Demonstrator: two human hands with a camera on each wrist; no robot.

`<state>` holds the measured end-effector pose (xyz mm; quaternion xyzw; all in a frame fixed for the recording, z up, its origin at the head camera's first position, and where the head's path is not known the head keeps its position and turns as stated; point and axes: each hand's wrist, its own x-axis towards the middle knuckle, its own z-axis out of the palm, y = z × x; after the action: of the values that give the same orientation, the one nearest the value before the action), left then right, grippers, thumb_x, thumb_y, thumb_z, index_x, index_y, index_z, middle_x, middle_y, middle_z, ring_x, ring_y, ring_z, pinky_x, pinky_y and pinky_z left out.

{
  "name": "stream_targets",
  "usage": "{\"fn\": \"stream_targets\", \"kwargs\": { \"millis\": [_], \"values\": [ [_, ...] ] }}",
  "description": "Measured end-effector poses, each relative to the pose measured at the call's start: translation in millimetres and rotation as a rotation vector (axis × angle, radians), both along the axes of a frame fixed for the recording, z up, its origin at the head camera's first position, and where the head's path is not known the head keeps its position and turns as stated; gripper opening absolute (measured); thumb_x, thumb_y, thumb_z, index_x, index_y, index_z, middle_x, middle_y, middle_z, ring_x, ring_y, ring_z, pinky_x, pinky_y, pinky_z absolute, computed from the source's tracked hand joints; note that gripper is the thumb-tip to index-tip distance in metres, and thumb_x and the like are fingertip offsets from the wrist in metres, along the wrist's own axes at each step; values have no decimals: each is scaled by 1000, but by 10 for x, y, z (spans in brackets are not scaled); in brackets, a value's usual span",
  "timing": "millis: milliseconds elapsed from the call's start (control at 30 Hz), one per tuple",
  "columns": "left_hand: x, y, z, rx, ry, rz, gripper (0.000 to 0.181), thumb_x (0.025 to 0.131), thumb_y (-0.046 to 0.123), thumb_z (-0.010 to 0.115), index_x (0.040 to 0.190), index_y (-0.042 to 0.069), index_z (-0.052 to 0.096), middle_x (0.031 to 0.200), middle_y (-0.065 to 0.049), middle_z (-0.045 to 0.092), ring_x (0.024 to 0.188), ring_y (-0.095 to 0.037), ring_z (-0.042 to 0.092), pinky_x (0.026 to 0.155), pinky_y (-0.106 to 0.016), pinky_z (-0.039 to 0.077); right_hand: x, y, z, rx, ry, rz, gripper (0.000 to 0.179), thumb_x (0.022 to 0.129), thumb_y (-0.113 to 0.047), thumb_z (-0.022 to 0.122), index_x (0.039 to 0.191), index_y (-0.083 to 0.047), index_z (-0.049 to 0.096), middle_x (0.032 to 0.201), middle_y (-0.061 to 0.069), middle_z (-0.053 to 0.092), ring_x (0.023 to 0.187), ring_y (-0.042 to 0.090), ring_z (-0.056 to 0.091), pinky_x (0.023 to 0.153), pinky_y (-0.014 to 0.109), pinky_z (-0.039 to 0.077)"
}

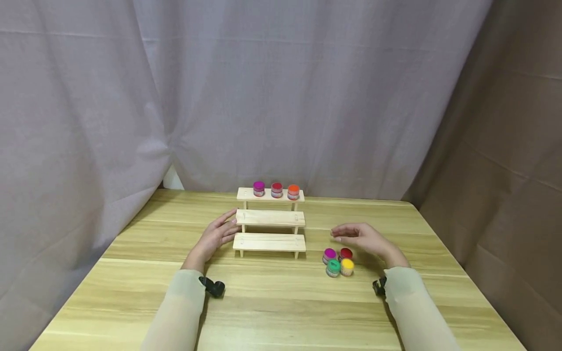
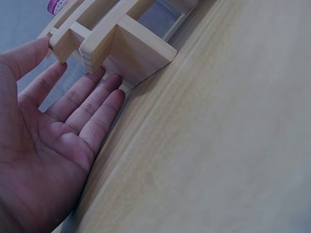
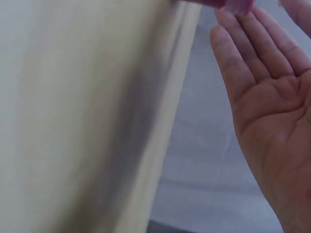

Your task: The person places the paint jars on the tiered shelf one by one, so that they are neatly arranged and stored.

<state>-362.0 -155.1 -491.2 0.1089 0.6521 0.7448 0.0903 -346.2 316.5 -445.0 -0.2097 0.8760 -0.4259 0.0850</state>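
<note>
A three-step wooden stand point(image 1: 270, 218) stands on the table. My left hand point(image 1: 215, 237) is at its left side, fingers extended. In the left wrist view the fingertips touch or nearly touch the stand's end point(image 2: 133, 53), and the palm point(image 2: 48, 141) holds nothing. Several small jars sit grouped to the right of the stand: purple point(image 1: 330, 255), red point(image 1: 346, 254), green point(image 1: 333, 267) and yellow point(image 1: 347, 266). My right hand point(image 1: 366, 238) hovers just behind them, fingers loosely bent. In the right wrist view a red object point(image 3: 206, 2), cut off by the frame, shows near the fingertips.
On the stand's top step are a purple jar point(image 1: 259, 189), a red jar point(image 1: 276, 190) and an orange jar point(image 1: 293, 192). Both lower steps are bare. Grey curtains point(image 1: 281, 97) hang behind the wooden table point(image 1: 272, 302). A dark band point(image 1: 212, 286) circles the left wrist.
</note>
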Motion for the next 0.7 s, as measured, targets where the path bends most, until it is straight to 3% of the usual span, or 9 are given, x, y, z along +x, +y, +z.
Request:
{"fn": "stream_targets", "kwargs": {
  "millis": [167, 400, 700],
  "values": [
    [-10, -7, 12, 13, -22, 9, 59, 104, 30, 58, 157, 18, 37, 151, -22, 44, 133, -37, 51, 106, -39, 48, 20, 133, -123, -80, -99, 38, 42, 97, -27, 70, 130, -3, 65, 126, 12, 69, 116, 23, 65, 98, 24, 51],
    [-9, -35, 1, 1, -5, 7, 64, 103, 34, 59, 159, 16, 33, 152, -24, 42, 133, -37, 50, 106, -38, 48, 13, 218, -183, -143, -172, 142, 38, 98, -18, 67, 130, 3, 64, 127, 19, 67, 111, 24, 68, 94, 28, 55],
    [-6, -7, -6, 8, -13, 2, 63, 102, 33, 60, 158, 17, 34, 153, -23, 41, 134, -39, 49, 109, -42, 45, 35, 278, -233, -101, -201, 110, 30, 95, -20, 72, 121, -5, 73, 121, 12, 71, 110, 19, 67, 95, 25, 53]
  ]
}}
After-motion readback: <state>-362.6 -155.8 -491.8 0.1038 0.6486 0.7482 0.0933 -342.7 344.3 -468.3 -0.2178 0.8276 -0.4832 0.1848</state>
